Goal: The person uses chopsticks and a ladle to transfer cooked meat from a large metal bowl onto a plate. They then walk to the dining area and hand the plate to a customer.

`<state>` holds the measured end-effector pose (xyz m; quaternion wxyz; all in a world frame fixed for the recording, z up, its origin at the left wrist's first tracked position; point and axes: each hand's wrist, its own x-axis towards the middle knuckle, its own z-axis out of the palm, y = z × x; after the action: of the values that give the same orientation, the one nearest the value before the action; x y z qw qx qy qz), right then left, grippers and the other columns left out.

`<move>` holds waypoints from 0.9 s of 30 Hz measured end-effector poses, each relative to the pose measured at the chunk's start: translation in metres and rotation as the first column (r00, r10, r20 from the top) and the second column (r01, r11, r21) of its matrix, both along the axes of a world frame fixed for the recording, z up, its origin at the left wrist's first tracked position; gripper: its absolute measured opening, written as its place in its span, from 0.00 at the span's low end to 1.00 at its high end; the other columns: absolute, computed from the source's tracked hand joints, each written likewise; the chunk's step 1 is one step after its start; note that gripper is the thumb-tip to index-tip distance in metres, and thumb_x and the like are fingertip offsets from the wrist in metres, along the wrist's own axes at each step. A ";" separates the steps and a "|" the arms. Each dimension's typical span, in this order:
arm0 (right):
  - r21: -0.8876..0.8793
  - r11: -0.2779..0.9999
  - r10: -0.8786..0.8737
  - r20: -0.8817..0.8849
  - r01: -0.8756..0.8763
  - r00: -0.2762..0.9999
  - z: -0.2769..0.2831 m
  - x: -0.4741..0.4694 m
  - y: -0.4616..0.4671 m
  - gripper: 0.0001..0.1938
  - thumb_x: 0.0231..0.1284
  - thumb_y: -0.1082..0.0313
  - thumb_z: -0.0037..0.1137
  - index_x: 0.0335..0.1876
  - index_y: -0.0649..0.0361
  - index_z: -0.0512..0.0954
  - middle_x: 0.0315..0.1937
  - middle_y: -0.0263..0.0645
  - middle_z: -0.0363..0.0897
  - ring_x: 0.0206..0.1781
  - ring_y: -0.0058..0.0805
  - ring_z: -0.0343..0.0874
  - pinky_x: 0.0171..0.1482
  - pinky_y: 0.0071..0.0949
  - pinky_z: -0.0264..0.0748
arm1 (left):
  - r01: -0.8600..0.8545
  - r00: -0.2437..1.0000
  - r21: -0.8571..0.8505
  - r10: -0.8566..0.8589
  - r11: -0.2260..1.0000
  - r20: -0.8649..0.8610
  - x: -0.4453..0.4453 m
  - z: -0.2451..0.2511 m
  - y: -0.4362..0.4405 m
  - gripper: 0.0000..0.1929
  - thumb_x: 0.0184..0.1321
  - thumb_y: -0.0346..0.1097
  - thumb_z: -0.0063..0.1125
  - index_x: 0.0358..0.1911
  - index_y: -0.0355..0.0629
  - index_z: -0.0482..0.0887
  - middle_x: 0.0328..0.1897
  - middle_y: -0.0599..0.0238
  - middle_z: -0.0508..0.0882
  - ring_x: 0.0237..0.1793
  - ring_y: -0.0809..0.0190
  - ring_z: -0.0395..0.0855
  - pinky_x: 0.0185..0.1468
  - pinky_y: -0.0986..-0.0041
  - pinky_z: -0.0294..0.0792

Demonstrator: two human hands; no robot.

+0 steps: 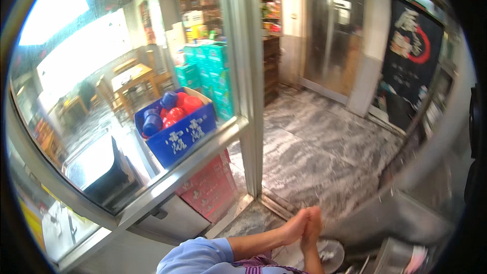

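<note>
My left hand (295, 227) and my right hand (313, 223) are pressed together in front of me at the bottom centre, fingers pointing away. Which arm belongs to which side is partly hard to tell, as the forearms come close. Nothing shows between the palms, and the fingers are slightly blurred. A light blue sleeve (198, 255) covers one upper arm, beside a purple checked apron (258, 264). Just beneath the hands, to the right, a round translucent bowl (331, 255) holds something whitish.
A metal-framed glass partition (251, 83) stands ahead, beside a doorway onto a marbled tile floor (323, 152). Behind the glass are a blue box (182, 137) of red and blue items, red cartons (209, 186) and teal cartons (217, 80). A metal counter (403, 213) lies right.
</note>
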<state>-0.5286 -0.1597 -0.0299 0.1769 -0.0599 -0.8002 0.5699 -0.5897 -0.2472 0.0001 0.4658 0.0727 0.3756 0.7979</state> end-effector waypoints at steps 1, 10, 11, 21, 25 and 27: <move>-0.346 0.936 -0.027 0.102 0.060 0.994 -0.009 -0.038 0.010 0.33 0.68 0.45 0.23 0.70 0.61 0.50 0.71 0.43 0.48 0.73 0.39 0.47 0.70 0.43 0.41 | -0.063 0.984 -0.008 0.061 0.998 -0.169 -0.022 0.011 0.006 0.34 0.65 0.61 0.29 0.69 0.46 0.53 0.73 0.58 0.54 0.72 0.53 0.47 0.70 0.59 0.44; -0.998 0.049 0.222 -0.028 -0.040 0.975 -0.012 -0.231 0.084 0.33 0.68 0.42 0.23 0.71 0.58 0.49 0.71 0.43 0.47 0.73 0.37 0.47 0.70 0.42 0.45 | -0.285 -0.301 -0.200 -0.286 0.937 -0.910 -0.218 0.003 0.085 0.29 0.66 0.53 0.23 0.64 0.44 0.62 0.66 0.46 0.62 0.67 0.43 0.57 0.70 0.49 0.38; -0.998 0.035 0.216 -0.048 -0.057 0.975 -0.010 -0.242 0.094 0.33 0.68 0.41 0.24 0.71 0.57 0.49 0.71 0.43 0.47 0.72 0.37 0.48 0.70 0.41 0.45 | -0.250 -0.296 -0.233 -0.303 0.940 -0.906 -0.231 -0.001 0.100 0.29 0.65 0.52 0.23 0.63 0.43 0.63 0.65 0.45 0.63 0.65 0.42 0.59 0.70 0.48 0.39; -0.993 -0.078 0.175 -0.098 -0.085 0.980 -0.020 -0.461 0.226 0.35 0.67 0.37 0.25 0.70 0.55 0.49 0.69 0.42 0.50 0.70 0.38 0.52 0.69 0.41 0.51 | -0.389 -0.301 -0.247 -0.376 0.887 -0.876 -0.475 -0.038 0.216 0.27 0.65 0.47 0.26 0.67 0.49 0.58 0.67 0.52 0.63 0.69 0.46 0.54 0.72 0.48 0.33; -0.997 0.023 0.479 -0.053 -0.073 0.876 0.005 -0.580 0.255 0.35 0.68 0.38 0.23 0.67 0.61 0.55 0.65 0.40 0.59 0.68 0.35 0.57 0.66 0.39 0.56 | -0.559 -0.124 -0.278 -0.410 0.781 -0.904 -0.591 -0.043 0.221 0.26 0.63 0.44 0.35 0.65 0.47 0.61 0.65 0.51 0.66 0.66 0.49 0.59 0.71 0.51 0.38; -0.993 0.081 0.575 -0.024 -0.086 0.818 0.018 -0.639 0.248 0.35 0.67 0.37 0.22 0.60 0.64 0.64 0.59 0.42 0.66 0.65 0.36 0.61 0.62 0.37 0.60 | -0.752 0.024 -0.238 -0.336 0.615 -0.942 -0.644 -0.063 0.189 0.25 0.61 0.43 0.39 0.63 0.45 0.64 0.62 0.50 0.69 0.62 0.48 0.65 0.70 0.52 0.46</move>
<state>-1.1680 0.0886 -0.0114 -0.1988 -0.0782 -0.2527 0.9437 -1.2333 -0.0582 -0.0625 -0.0892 0.3293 0.8708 0.3539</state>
